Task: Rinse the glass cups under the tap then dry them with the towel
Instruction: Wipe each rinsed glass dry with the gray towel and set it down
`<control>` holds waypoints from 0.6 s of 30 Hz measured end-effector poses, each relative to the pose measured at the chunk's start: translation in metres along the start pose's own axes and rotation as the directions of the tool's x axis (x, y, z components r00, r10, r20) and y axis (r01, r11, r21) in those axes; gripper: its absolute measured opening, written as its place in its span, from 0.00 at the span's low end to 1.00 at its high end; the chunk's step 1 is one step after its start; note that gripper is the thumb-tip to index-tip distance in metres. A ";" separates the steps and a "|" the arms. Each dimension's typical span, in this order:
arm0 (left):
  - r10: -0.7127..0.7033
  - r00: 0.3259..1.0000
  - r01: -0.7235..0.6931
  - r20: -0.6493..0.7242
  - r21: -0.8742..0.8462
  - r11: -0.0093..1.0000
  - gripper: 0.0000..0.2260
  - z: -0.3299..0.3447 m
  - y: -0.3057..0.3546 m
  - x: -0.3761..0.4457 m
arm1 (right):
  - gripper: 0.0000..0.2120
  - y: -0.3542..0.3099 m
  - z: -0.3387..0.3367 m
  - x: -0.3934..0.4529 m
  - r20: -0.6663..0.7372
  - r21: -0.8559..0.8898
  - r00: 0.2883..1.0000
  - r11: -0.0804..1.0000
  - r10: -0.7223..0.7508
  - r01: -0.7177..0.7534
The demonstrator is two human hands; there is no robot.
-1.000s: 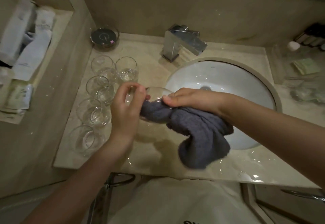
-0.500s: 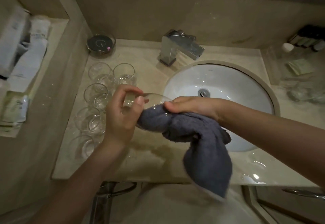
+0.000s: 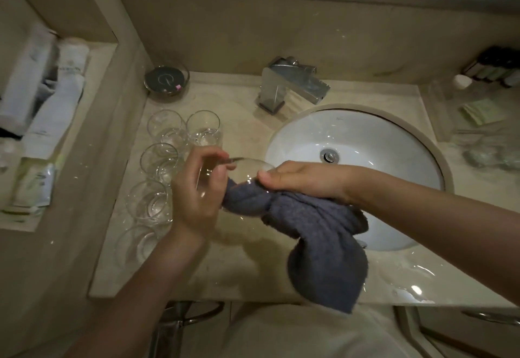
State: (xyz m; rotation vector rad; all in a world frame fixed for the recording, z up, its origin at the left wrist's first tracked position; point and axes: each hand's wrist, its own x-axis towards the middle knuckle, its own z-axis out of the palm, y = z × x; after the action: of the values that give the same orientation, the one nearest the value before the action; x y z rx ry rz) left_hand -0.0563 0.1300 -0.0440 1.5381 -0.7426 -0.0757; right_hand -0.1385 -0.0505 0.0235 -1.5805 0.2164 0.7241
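One glass (image 3: 239,173) is in your hands above the desk (image 3: 247,262), just left of the sink (image 3: 365,143). It lies on its side, long axis running left to right, mouth toward your right hand (image 3: 304,179). It is clear and catches small highlights. Your left hand (image 3: 197,191) curls its grip round the base end. Your right grip pinches the grey towel (image 3: 318,234) against the mouth; the loose end hangs down. Five more glasses (image 3: 166,160) stand upright at the left.
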 end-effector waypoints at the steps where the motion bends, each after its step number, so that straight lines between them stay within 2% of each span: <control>1: -0.039 0.998 0.039 0.041 -0.005 0.999 0.07 -0.004 -0.003 0.001 | 0.18 0.001 0.003 0.002 -0.019 -0.008 1.000 1.000 -0.020 0.020; 2: -0.168 0.983 0.170 0.069 -0.032 0.985 0.08 -0.006 -0.002 0.004 | 0.16 0.004 0.005 0.004 -0.061 -0.059 0.997 0.997 -0.052 0.048; 3: -0.388 0.916 0.396 0.096 -0.076 0.915 0.13 -0.006 0.005 0.010 | 0.15 0.006 0.007 0.007 -0.109 -0.149 0.990 0.986 -0.091 0.074; 4: -0.612 0.779 0.626 0.137 -0.110 0.772 0.18 -0.006 0.012 0.016 | 0.16 0.009 0.009 0.010 -0.139 -0.253 0.982 0.963 -0.130 0.092; 5: -0.764 0.624 0.781 0.164 -0.113 0.614 0.22 -0.005 0.014 0.021 | 0.16 0.010 0.011 0.011 -0.149 -0.326 0.977 0.940 -0.154 0.099; 6: -0.826 0.541 0.841 0.156 -0.088 0.534 0.24 -0.003 0.013 0.024 | 0.17 0.009 0.012 0.011 -0.143 -0.344 0.975 0.933 -0.168 0.111; 7: -0.823 0.556 0.831 0.113 -0.066 0.552 0.22 0.000 0.013 0.024 | 0.17 0.007 0.012 0.011 -0.127 -0.305 0.979 0.945 -0.162 0.117; 8: -0.752 0.658 0.753 0.036 -0.073 0.654 0.18 0.004 0.014 0.022 | 0.17 0.005 0.010 0.010 -0.099 -0.213 0.986 0.971 -0.137 0.114; 10: -0.453 0.883 0.445 -0.122 -0.086 0.891 0.13 0.007 0.014 0.012 | 0.17 0.002 0.003 0.004 -0.034 0.030 0.998 0.998 -0.057 0.058; 11: -0.283 0.953 0.278 -0.107 -0.059 0.959 0.12 0.008 0.014 0.005 | 0.17 0.001 0.000 -0.001 0.013 0.132 0.999 0.991 -0.038 0.036; 12: -0.142 0.987 0.141 -0.070 -0.025 0.990 0.10 0.008 0.012 -0.002 | 0.16 0.002 -0.002 -0.004 0.051 0.179 0.998 0.983 -0.043 0.033; 13: -0.068 0.998 0.068 -0.017 0.008 0.998 0.09 0.008 0.013 -0.005 | 0.16 0.005 -0.004 -0.007 0.073 0.196 0.995 0.980 -0.061 0.046; 14: -0.065 0.997 0.064 0.029 0.032 0.997 0.08 0.007 0.015 -0.004 | 0.15 0.008 -0.004 -0.007 0.070 0.195 0.995 0.979 -0.073 0.058; 15: -0.131 0.989 0.129 0.062 0.032 0.991 0.09 0.006 0.019 0.000 | 0.13 0.010 -0.002 -0.008 0.044 0.164 0.996 0.984 -0.077 0.068; 16: -0.282 0.956 0.283 0.083 0.003 0.959 0.11 0.007 0.025 0.006 | 0.12 0.012 -0.001 -0.008 -0.020 0.058 0.995 0.994 -0.093 0.094; 17: -0.496 0.862 0.502 0.104 -0.043 0.864 0.16 0.008 0.032 0.014 | 0.12 0.014 0.000 -0.008 -0.090 -0.115 0.987 0.985 -0.136 0.125; 18: -0.673 0.730 0.682 0.119 -0.073 0.727 0.22 0.009 0.035 0.022 | 0.15 0.017 0.001 -0.006 -0.138 -0.296 0.970 0.943 -0.198 0.151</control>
State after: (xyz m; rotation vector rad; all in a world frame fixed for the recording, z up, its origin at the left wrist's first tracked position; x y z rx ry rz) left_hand -0.0569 0.1143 -0.0047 1.6350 -0.1894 -0.7297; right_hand -0.1526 -0.0540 0.0130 -1.9110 0.0931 0.4996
